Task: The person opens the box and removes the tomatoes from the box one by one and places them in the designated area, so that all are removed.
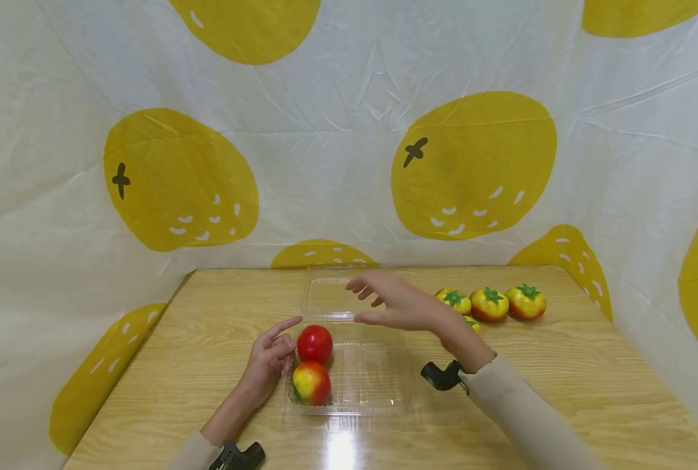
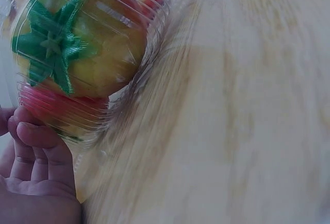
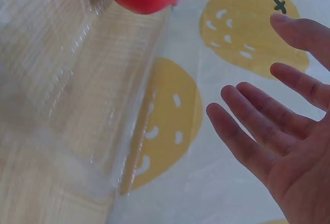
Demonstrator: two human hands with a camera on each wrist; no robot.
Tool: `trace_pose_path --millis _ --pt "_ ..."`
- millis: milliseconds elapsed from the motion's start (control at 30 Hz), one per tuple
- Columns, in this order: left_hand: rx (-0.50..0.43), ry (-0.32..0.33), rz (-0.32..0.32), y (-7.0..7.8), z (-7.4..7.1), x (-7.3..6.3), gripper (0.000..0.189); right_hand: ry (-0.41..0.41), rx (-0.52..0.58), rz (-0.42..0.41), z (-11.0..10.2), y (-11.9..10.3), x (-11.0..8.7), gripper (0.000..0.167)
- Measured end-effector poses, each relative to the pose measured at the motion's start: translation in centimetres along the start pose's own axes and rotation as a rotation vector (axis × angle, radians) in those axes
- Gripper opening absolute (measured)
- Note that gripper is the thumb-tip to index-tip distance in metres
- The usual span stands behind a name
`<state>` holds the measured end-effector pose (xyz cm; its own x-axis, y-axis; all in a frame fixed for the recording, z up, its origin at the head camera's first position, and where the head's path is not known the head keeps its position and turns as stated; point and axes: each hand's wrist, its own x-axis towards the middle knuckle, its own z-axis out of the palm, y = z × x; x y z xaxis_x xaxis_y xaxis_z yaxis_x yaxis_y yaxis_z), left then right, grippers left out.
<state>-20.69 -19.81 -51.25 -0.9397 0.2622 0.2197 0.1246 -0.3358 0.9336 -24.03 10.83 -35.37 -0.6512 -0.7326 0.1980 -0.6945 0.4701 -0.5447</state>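
Note:
A clear hinged plastic box (image 1: pixel 372 378) stands unfolded on the table, its lid (image 1: pixel 325 294) laid back behind it. Inside, along the left wall, are a red toy tomato (image 1: pixel 316 344) and a yellow-and-red one (image 1: pixel 312 384) with a green star-shaped calyx (image 2: pixel 51 46). My left hand (image 1: pixel 265 362) holds the box at its left rim, thumb and curled fingers meeting there, the index finger stretched forward toward the hinge. My right hand (image 1: pixel 398 301) hovers over the lid's right side, fingers spread and palm empty.
Right of the box, several more yellow-and-red toy tomatoes (image 1: pixel 490 304) sit in a group on the wooden table (image 1: pixel 590 385), one partly behind my right forearm. A white sheet (image 1: pixel 325 163) printed with big yellow fruits hangs around the back and sides.

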Motion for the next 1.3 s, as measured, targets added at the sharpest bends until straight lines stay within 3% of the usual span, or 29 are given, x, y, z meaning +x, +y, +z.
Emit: trace_pose_path --millis 200,667,1300 --pt "-0.006 -0.004 -0.004 0.0 0.0 -0.1 0.051 -0.069 0.019 0.048 1.4 -0.3 1.7 0.051" --pt "-0.011 0.007 -0.014 0.1 -0.1 -0.2 0.051 -0.181 -0.011 0.03 5.1 -0.8 5.1 0.047" --pt "-0.019 0.015 -0.028 0.0 -0.1 -0.1 0.048 -0.192 -0.177 0.089 7.6 -1.6 6.5 0.05"
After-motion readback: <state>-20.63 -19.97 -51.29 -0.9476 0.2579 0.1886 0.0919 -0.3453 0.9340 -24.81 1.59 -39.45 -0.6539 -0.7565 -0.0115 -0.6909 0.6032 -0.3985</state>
